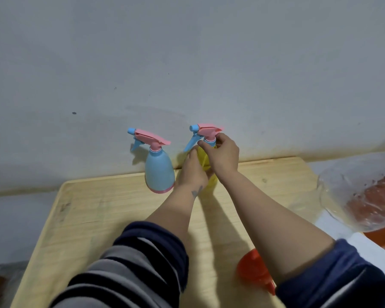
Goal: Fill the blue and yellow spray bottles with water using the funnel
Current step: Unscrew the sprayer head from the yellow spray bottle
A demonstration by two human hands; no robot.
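Note:
The blue spray bottle stands upright at the far edge of the wooden table, with its pink and blue spray head on. Right of it stands the yellow spray bottle, mostly hidden by my hands. My left hand wraps around its body. My right hand grips the blue collar just under its pink spray head. An orange funnel lies on the table near me, partly under my right forearm.
A grey wall rises right behind the bottles. At the right, off the table, sits a clear plastic bag holding something reddish, over an orange object. A white surface shows near the right sleeve.

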